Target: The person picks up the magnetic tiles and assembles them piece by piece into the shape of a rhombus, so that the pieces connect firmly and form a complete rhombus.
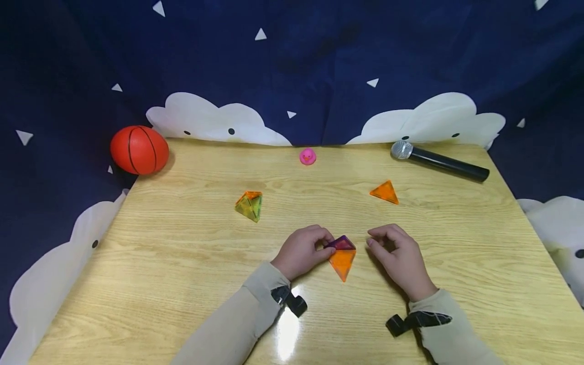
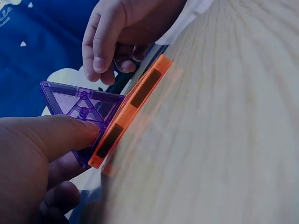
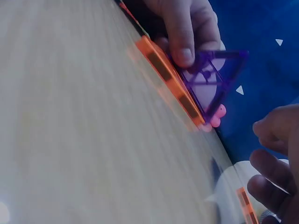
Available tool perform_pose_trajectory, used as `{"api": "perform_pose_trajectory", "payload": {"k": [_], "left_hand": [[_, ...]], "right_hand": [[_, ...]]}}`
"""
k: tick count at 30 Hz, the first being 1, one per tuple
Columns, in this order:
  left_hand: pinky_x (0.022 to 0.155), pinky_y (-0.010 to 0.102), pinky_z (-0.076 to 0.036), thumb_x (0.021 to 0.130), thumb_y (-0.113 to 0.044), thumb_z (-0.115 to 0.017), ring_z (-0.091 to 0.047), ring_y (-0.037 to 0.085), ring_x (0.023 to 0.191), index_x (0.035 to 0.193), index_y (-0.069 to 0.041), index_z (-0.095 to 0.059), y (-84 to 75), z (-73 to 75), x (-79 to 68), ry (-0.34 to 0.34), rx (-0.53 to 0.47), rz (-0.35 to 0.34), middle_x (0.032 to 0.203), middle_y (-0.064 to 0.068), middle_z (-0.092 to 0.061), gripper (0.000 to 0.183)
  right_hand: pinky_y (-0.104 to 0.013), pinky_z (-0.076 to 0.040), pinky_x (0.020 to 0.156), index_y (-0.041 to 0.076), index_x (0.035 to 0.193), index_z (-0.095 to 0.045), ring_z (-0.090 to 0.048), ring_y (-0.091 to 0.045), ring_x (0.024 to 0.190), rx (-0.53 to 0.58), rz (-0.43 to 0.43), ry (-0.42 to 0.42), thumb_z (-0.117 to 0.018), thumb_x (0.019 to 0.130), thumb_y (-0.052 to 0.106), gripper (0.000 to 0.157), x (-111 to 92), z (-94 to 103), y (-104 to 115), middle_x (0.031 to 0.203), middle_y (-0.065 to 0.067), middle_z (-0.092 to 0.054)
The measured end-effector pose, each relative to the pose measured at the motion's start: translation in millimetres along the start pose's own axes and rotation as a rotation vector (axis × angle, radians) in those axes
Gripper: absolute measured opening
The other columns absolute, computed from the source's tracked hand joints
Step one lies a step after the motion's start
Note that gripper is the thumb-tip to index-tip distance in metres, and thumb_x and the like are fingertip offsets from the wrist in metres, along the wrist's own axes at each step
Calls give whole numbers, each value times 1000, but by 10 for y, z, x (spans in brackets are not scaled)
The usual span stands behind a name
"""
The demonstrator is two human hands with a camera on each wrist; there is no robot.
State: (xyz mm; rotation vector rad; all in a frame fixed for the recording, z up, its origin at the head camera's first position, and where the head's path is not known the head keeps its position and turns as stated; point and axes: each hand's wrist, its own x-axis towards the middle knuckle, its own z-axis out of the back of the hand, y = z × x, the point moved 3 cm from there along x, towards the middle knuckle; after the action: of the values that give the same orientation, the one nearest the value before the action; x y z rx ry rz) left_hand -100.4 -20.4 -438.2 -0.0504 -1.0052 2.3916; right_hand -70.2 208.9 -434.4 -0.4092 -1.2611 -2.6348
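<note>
A translucent purple triangle magnetic tile (image 1: 344, 243) is pinched between the thumb and fingers of my left hand (image 1: 304, 251). It stands up along one edge of an orange triangle magnetic tile (image 1: 343, 263), which lies low at the tabletop with its point toward me. Both wrist views show the purple tile (image 2: 84, 105) rising from the orange one (image 3: 173, 81), the left thumb pressed on its face. To the right of the pair, my right hand (image 1: 401, 258) hovers with loosely bent fingers and holds nothing, a small gap away from the tiles.
Another orange triangle tile (image 1: 386, 192) lies farther back on the right. Overlapping yellow-green and orange tiles (image 1: 250, 206) sit back left. Along the rear of the wooden table (image 1: 191, 253) are a red ball (image 1: 139, 150), a pink rubber duck (image 1: 307, 156) and a black microphone (image 1: 442, 161), before a dark blue curtain.
</note>
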Motion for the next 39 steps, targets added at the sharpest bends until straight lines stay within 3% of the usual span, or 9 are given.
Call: {"api": "perform_pose_trajectory", "payload": {"k": [11, 15, 20, 26, 34, 39], "left_hand": [[72, 20, -50, 87, -16, -78, -58, 6, 78, 93, -15, -69, 122, 22, 19, -54, -111, 50, 87, -7, -62, 11], [70, 20, -49, 87, -15, -78, -57, 6, 76, 92, -14, -68, 137, 24, 28, -60, -109, 54, 85, -7, -61, 12], [68, 20, -48, 87, -15, -77, -57, 6, 74, 92, -14, -67, 142, 28, 14, -61, -104, 58, 84, -7, -60, 12], [69, 19, -48, 87, -15, -77, -56, 5, 75, 92, -14, -67, 145, 37, 7, -60, -102, 58, 84, -8, -60, 12], [68, 19, -47, 86, -15, -77, -55, 6, 75, 90, -15, -66, 146, 45, 19, -57, -89, 64, 84, -7, -59, 12], [68, 19, -47, 86, -16, -77, -55, 6, 74, 90, -15, -66, 135, 47, 31, -53, -95, 61, 83, -8, -58, 12]], "right_hand": [[-19, -43, 65, 7, 101, -73, -53, -10, 72, -101, 91, -18, -74, 90, 7, 11, 195, 33, -100, 89, 1, -64], [-29, -42, 73, 6, 102, -72, -58, -15, 75, -139, 105, -13, -74, 90, 8, 13, 283, 37, -177, 91, -3, -65], [-44, -32, 81, 5, 105, -70, -59, -26, 82, -154, 70, -2, -73, 90, 10, 15, 385, 35, -249, 94, -10, -65], [-55, -32, 87, 3, 107, -70, -57, -35, 95, -156, 17, -27, -73, 90, 11, 19, 511, 55, -281, 101, -15, -63], [-60, -27, 94, -1, 114, -67, -47, -43, 106, -195, -33, -54, -70, 90, 14, 28, 732, 86, -353, 113, -22, -55], [-61, -25, 93, 0, 124, -63, -44, -47, 116, -261, -100, -15, -68, 92, 19, 38, 862, 100, -414, 127, -25, -52]]}}
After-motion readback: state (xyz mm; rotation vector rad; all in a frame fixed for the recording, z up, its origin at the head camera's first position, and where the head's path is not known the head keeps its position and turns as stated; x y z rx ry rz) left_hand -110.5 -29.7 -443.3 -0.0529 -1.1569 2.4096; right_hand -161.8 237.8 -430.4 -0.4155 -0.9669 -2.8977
